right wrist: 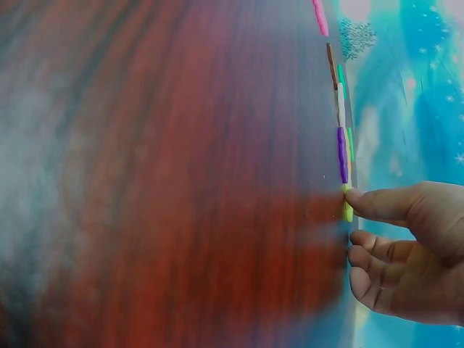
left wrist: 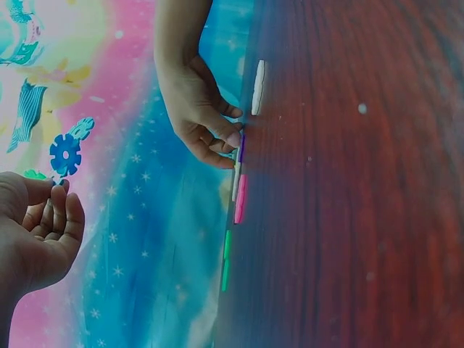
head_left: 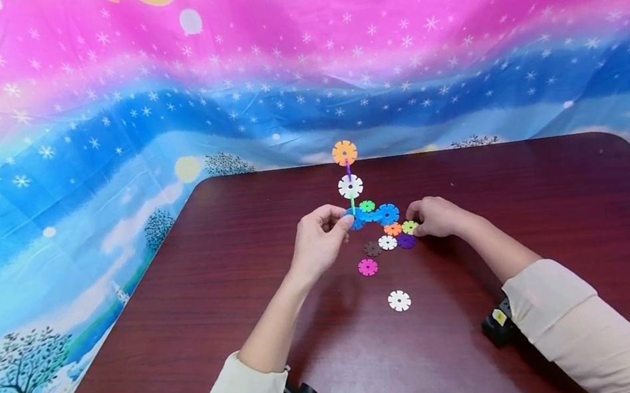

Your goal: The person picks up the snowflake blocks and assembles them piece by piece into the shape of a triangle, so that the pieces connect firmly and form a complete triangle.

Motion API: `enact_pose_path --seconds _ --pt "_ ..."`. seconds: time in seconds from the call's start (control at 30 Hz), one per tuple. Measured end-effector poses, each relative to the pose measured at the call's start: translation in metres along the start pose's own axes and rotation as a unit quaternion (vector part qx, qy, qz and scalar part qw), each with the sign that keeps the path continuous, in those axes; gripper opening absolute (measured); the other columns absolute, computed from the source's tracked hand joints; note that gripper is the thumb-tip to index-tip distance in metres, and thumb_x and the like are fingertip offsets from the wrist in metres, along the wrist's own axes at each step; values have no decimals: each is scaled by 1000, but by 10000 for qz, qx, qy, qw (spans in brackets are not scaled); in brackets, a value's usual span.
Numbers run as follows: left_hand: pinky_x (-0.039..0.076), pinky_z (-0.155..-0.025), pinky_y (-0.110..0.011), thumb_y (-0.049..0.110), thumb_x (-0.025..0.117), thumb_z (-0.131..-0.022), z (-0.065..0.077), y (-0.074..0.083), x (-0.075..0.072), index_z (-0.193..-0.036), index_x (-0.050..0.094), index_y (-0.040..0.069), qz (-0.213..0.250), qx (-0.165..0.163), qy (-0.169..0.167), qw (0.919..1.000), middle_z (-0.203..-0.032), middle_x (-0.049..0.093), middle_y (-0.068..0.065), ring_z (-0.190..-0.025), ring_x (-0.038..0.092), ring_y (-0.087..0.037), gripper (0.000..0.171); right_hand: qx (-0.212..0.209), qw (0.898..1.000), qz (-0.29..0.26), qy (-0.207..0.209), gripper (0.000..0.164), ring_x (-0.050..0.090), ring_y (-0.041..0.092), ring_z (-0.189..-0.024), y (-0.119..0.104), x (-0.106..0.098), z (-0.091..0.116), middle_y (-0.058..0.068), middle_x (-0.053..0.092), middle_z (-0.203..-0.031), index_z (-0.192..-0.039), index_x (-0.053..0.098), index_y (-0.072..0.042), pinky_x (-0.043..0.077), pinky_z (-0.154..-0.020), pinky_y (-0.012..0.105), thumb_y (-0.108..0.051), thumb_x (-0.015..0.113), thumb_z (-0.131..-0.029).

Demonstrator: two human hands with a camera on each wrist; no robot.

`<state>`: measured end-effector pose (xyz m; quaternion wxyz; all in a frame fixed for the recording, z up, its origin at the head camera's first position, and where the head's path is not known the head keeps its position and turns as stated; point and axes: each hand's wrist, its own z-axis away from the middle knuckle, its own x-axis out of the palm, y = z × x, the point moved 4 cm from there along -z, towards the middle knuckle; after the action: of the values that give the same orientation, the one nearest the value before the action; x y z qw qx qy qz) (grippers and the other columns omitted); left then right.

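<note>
My left hand (head_left: 321,239) pinches a blue notched plastic disc at the lower left of a joined piece. From it rise an edge-on green disc (head_left: 353,203), a white disc (head_left: 350,186), an edge-on purple disc (head_left: 349,170) and an orange disc (head_left: 344,153) on top. Another blue disc (head_left: 389,214) extends to the right. The right hand (head_left: 439,216) has its thumb at a yellow-green disc (right wrist: 349,206) on the table, the other fingers loosely bent beside it. Close by lie an orange disc (head_left: 393,229) and a purple disc (head_left: 406,241).
Loose on the brown table (head_left: 217,317) are a second white disc (head_left: 387,243), a dark brown disc (head_left: 372,249), a pink disc (head_left: 368,267) and, nearest the person, a third white disc (head_left: 399,301). A small green disc (head_left: 367,206) shows behind the blue ones. A printed cloth (head_left: 300,91) hangs behind.
</note>
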<state>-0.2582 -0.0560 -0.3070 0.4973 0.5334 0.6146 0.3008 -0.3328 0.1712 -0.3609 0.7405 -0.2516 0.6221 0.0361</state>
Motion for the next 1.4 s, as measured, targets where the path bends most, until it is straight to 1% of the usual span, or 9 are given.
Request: enact_pose_path --seconds 0.2,0.47,0.63,0.8,0.9,1.03,1.2,1.33,1.4 --pt "39 -48 -24 11 64 -87 0 0 1 -89 66 1 -50 19 -3 10000 -67 59 -6 -61 56 -18 11 55 9999 -112 106 26 50 29 -84 3 0 0 14 58 -90 -102 59 2 43 -77 44 -7 69 -80" --pt "37 -48 -23 12 64 -87 0 0 3 -89 65 1 -24 -26 -46 10000 -65 58 -4 -62 56 -22 12 104 9986 -436 280 18 46 23 -71 1 -2 7 7 52 -77 -89 52 -3 39 -64 35 0 66 -78" --pt "37 -49 -22 12 64 -88 0 0 5 -89 65 0 53 -47 -108 9999 -64 58 -7 -65 58 -30 12 -5 9962 -730 476 13 47 20 -65 -2 -5 19 4 53 -72 -84 52 -5 39 -60 33 2 63 -80" --pt "38 -49 -23 12 64 -88 0 1 5 -89 65 0 12 -17 -129 9999 -68 59 -14 -66 58 -30 12 -140 9892 -1133 920 13 53 18 -66 -4 -9 35 2 59 -73 -85 54 -4 42 -61 34 1 63 -79" --pt "38 -49 -23 12 64 -88 0 1 5 -89 65 0 37 -14 -149 9999 -65 58 -10 -68 58 -35 12 -147 9803 -1641 1093 13 58 18 -67 -6 -11 46 4 60 -74 -90 55 -1 45 -62 33 1 64 -81" --pt "39 -49 -23 11 64 -88 1 0 5 -89 65 0 38 -8 -141 9999 -64 57 -4 -68 58 -35 12 -39 9562 -2660 1220 19 64 24 -72 -9 -13 58 10 61 -81 -101 56 4 52 -66 34 2 62 -83" --pt "39 -50 -23 10 63 -88 1 1 6 -90 64 0 11 27 -217 9998 -66 58 -9 -65 57 -30 10 148 9067 -4004 1315 31 64 30 -79 -16 -13 69 13 61 -87 -113 52 8 53 -73 38 -2 61 -86" --pt "39 -51 -23 10 63 -89 2 1 7 -92 65 1 -71 28 -283 9996 -69 60 -14 -61 55 -19 10 260 8679 -4791 1286 35 65 22 -79 -23 -11 78 6 62 -88 -116 49 8 52 -75 34 -5 62 -87" --pt "39 -51 -23 10 62 -89 2 1 7 -93 65 1 -87 19 -306 9995 -70 60 -15 -62 55 -21 10 279 8388 -5300 1216 32 64 19 -78 -26 -10 81 4 61 -88 -115 48 6 52 -75 32 -4 61 -87"
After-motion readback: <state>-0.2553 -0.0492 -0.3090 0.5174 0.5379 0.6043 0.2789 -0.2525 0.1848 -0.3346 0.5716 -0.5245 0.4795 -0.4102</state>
